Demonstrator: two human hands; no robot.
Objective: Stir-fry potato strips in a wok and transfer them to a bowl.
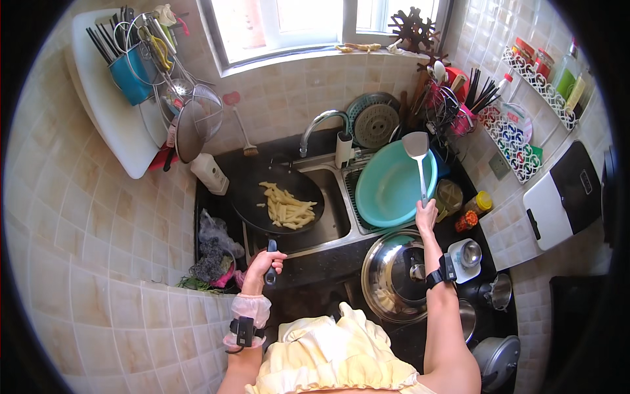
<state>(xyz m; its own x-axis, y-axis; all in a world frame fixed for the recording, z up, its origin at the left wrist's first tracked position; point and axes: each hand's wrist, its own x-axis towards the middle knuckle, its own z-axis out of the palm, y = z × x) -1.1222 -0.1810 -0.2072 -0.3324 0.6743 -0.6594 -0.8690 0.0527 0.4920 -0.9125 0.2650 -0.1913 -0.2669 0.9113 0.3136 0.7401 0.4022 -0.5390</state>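
My left hand (265,265) is wrapped around the dark handle (272,246) of a black wok (248,209). The wok is over the left part of a stainless steel sink (339,207). Pale yellow strips of food (289,207), like cut potato, lie heaped inside it. In my right hand (426,216) is the grey handle of a metal wok spatula (416,146), its blade pointing away from me. The spatula is above the right side of a turquoise plastic basin (389,189); whether it touches the rim I cannot tell.
A curved chrome faucet (320,120) rises behind the sink. A large shiny metal lid (393,276) lies on the counter near my right forearm. Jars (477,202) stand along the right wall. Strainers (192,128) hang at left above a white bottle (210,173).
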